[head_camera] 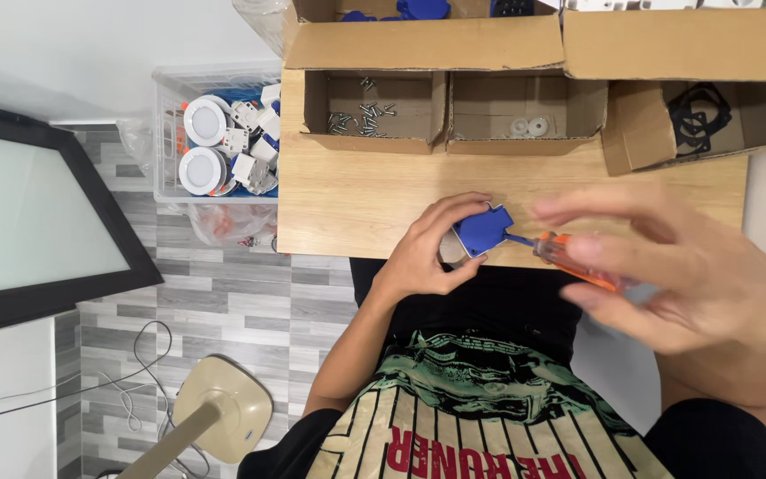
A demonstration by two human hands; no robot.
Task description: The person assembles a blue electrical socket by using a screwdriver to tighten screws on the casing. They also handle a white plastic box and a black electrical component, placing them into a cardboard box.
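While the left hand [427, 248] pinched the small blue plastic housing [482, 231] at the wooden desk [356, 213] edge, the orange-handled screwdriver [569, 259] lay just right of it. Its shaft pointed left into the housing, with the right hand [676, 266] curled around the handle.

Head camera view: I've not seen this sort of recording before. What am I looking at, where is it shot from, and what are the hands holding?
It is one camera worn on a person's head, looking down at their own bare hands over a light wooden table. The left hand grips a small blue plastic part. The right hand, blurred, holds an orange-handled screwdriver whose tip meets that part. Behind stand open cardboard boxes with metal screws, white rings and black gaskets. A clear bin of round white fittings sits to the side.
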